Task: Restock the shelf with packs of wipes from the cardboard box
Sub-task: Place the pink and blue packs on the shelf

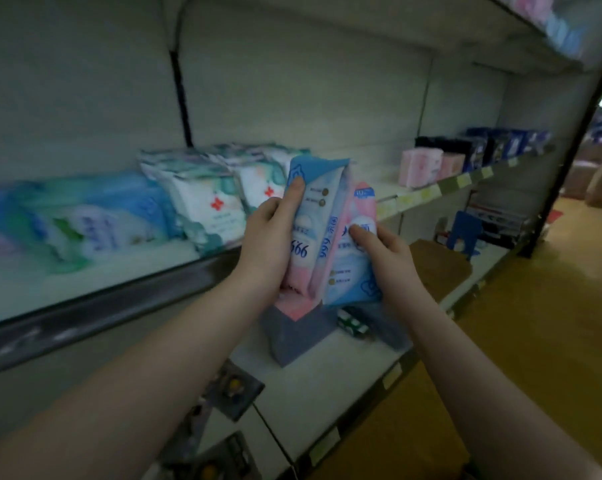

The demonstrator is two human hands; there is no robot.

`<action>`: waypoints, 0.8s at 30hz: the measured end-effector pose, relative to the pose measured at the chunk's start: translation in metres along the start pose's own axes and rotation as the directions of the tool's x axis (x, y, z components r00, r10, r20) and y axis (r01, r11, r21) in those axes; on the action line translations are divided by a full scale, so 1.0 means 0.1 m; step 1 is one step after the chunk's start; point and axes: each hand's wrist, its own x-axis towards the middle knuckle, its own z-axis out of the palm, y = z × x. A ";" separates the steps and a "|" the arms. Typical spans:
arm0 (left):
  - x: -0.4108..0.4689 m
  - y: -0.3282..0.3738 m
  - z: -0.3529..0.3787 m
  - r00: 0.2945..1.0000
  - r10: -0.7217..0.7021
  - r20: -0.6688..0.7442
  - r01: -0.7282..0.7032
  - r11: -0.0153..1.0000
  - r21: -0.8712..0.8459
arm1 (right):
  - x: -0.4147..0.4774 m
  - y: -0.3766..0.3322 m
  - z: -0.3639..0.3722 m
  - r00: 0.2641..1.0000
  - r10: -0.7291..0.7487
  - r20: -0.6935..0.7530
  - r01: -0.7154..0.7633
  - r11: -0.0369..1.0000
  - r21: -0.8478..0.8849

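Shop shelf behind, left hand and right hand raised, clutching wipe packs

One wide-angle view, worn on the person's head, looks forward and somewhat down at a shelf that runs from near left to far right. It sits close: the packs held up before it fill the centre. The aisle floor shows at lower right. The picture is soft.
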 end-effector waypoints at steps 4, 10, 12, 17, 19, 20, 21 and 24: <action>-0.04 0.45 -0.58 0.988 0.072 -0.138 -0.077 0.997 -0.031 | 0.10 -0.19 0.63 0.994 -0.065 0.083 0.058 0.995 0.081; -0.27 0.99 -1.61 0.915 0.184 -0.358 -0.163 0.983 0.090 | 0.16 -0.27 1.61 0.956 -0.094 0.278 0.036 0.978 0.208; -0.38 1.15 -1.92 0.904 0.210 -0.372 -0.170 0.976 0.137 | 0.18 -0.27 1.90 0.939 -0.096 0.332 0.015 0.971 0.237; -0.62 1.48 -2.65 0.852 0.313 -0.419 -0.203 0.937 0.286 | 0.13 -0.32 2.67 0.888 -0.120 0.444 0.016 0.973 0.232; -0.69 1.56 -2.84 0.840 0.358 -0.407 -0.212 0.908 0.360 | 0.10 -0.33 2.88 0.877 -0.132 0.462 0.041 0.979 0.200; -0.72 1.61 -2.93 0.833 0.376 -0.406 -0.214 0.896 0.389 | 0.09 -0.34 2.99 0.867 -0.136 0.480 0.051 0.981 0.185; -0.75 1.66 -3.02 0.830 0.389 -0.400 -0.215 0.884 0.415 | 0.09 -0.35 3.08 0.854 -0.147 0.500 0.070 0.983 0.169; -0.82 1.80 -3.30 0.841 0.408 -0.356 -0.184 0.833 0.521 | 0.09 -0.41 3.35 0.801 -0.175 0.573 0.121 0.984 0.132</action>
